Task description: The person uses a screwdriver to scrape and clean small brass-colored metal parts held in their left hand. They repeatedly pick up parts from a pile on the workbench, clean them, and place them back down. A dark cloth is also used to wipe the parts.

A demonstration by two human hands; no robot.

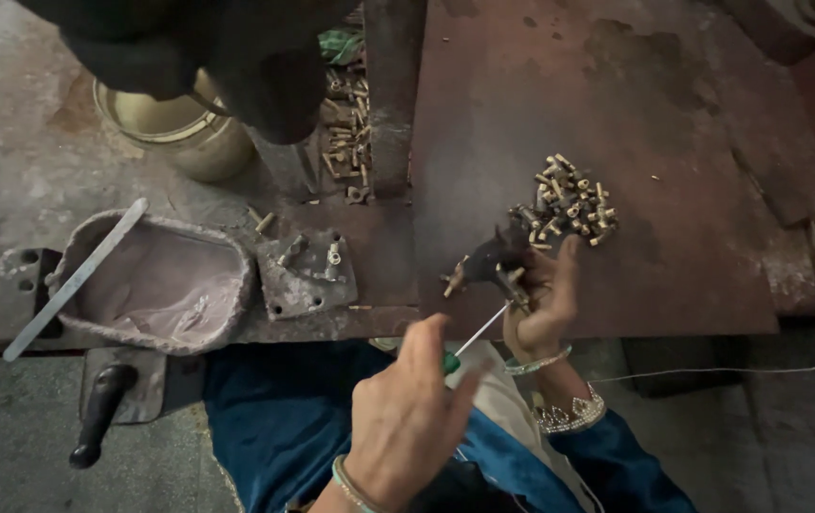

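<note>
The big rusty metal table [616, 123] fills most of the view, w/ a brass pot [179, 133] at the far left corner. Nearer to the person is a crusted oval tray [155, 285] w/ a flat metal strip [75, 278] lying across its rim, and just beside it a small grey plate [307, 275] w/ some fittings on it. A pile of small brass pieces [569, 204] lies on the table, just past the hands.

The right hand [545, 299] is closed around a dark metal part [491, 258], held just above the table edge. The left hand [407, 413] pinches a thin screwdriver [477, 332] by its green handle, fingers pressed together; the tip points at the part.

I think the risk is this: the tip can slip off the part and hit the right fingers, bc the part is held only by hand, not clamped. Also the part may drop into the lap.
</note>
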